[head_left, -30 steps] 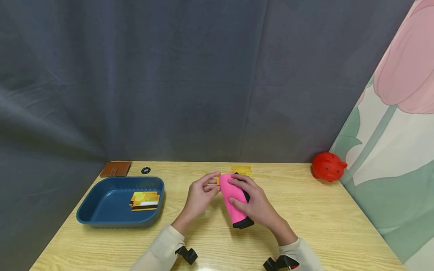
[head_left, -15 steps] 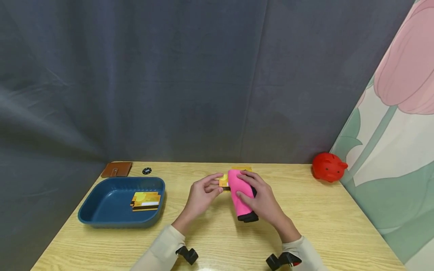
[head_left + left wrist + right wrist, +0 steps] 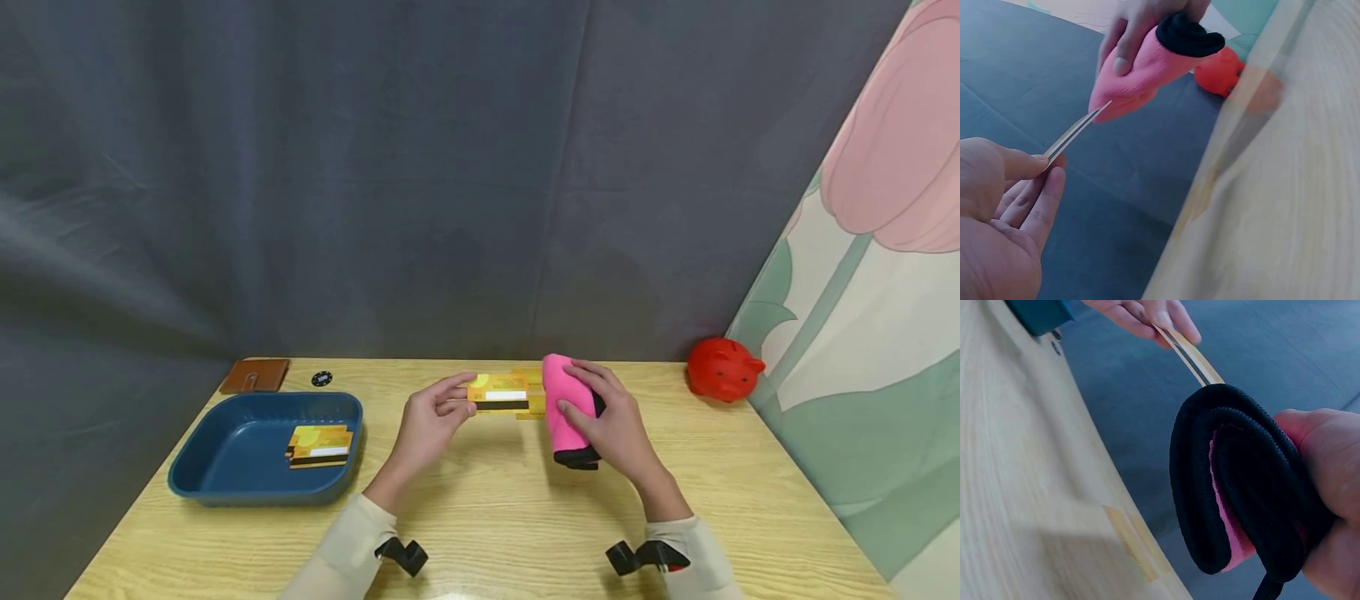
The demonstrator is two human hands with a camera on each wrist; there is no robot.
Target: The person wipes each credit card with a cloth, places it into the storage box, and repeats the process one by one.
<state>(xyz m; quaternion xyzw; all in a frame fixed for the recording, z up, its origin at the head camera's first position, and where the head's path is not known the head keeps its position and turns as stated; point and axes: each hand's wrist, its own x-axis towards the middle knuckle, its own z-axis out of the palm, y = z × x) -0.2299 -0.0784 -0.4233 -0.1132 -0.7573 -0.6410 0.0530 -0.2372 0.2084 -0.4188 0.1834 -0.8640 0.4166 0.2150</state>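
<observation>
My left hand pinches yellow bank cards at their left end, thumb on top. Edge-on in the left wrist view, the cards show as thin layers with a slight gap. To their right, my right hand grips a folded pink cloth with black edging, held above the table. Seen from its end in the right wrist view, the cloth is folded over in thick layers, with a short black strip hanging below. Further yellow cards lie flat on the table beneath.
A blue tray stands at the left, with several bank cards inside. Behind it are a brown wallet and a black poker chip. A red piggy bank sits at the back right, near the dark curtain.
My right hand has moved right with the pink cloth, away from my left hand. The cards in my left hand, mostly covered before, now show at full length. The left hand shifted slightly left.
</observation>
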